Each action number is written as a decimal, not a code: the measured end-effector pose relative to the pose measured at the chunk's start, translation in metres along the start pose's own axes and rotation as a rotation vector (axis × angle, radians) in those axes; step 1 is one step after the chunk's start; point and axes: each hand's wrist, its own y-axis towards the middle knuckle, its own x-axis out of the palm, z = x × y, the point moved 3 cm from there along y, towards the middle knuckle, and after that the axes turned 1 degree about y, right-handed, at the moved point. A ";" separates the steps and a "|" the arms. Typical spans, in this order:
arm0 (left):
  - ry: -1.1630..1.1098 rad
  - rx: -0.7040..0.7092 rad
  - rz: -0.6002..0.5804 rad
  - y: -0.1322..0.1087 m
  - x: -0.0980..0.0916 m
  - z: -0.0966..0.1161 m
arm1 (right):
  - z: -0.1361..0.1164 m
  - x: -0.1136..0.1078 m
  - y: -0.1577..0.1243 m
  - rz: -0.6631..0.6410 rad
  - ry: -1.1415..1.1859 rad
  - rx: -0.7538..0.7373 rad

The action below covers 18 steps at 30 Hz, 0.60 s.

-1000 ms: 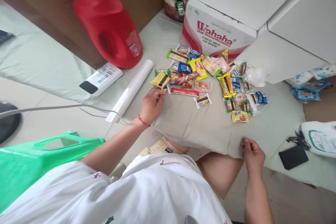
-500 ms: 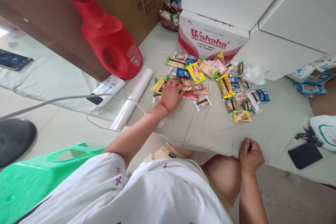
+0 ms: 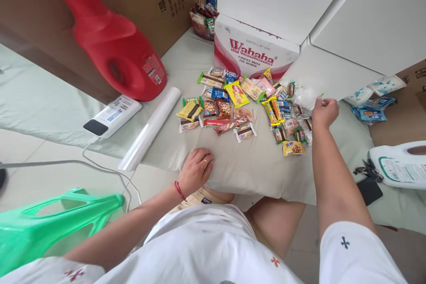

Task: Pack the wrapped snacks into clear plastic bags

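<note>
My right hand [image 3: 325, 113] is at the right end of the snack pile, beside a crumpled clear plastic bag [image 3: 304, 97]. Its fingers are pinched together, and what they hold is hidden; a small green tip shows just past them. On the front edge of the cloth rests my left hand [image 3: 197, 169], fingers curled, a ring and a red bracelet on it. Ahead lie several wrapped snacks: a yellow packet [image 3: 237, 94], chocolate-chip cookie packs [image 3: 223, 108], a red stick packet [image 3: 218, 123], yellow-orange sticks [image 3: 273, 111] and a yellow cookie pack [image 3: 293, 148].
Behind the snacks stands a Wahaha carton [image 3: 256, 49]. At left are a red jug [image 3: 116, 53], a clear plastic roll [image 3: 149, 128], a white power bank [image 3: 113, 115] and a green stool [image 3: 60, 213]. A white bottle [image 3: 402, 164] and blue packs [image 3: 372, 108] lie right.
My left hand has drawn back from the snacks to the cloth's front edge. My right hand has left my thigh and reached forward to the pile's right end. The view has shifted.
</note>
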 end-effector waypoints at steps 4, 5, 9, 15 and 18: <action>0.068 0.102 0.067 0.003 0.002 0.002 | -0.011 0.017 0.030 -0.040 0.220 0.071; 0.073 0.107 0.085 0.004 0.002 0.002 | -0.011 0.015 0.034 -0.040 0.277 0.098; -0.080 0.075 0.124 0.006 -0.002 0.002 | -0.011 -0.013 0.023 -0.011 0.506 0.188; -0.563 -0.112 0.040 0.030 -0.003 0.031 | -0.025 -0.060 -0.114 -0.372 1.196 0.433; -0.766 -0.175 0.012 0.051 0.007 0.065 | -0.039 -0.066 -0.202 -0.407 1.189 0.493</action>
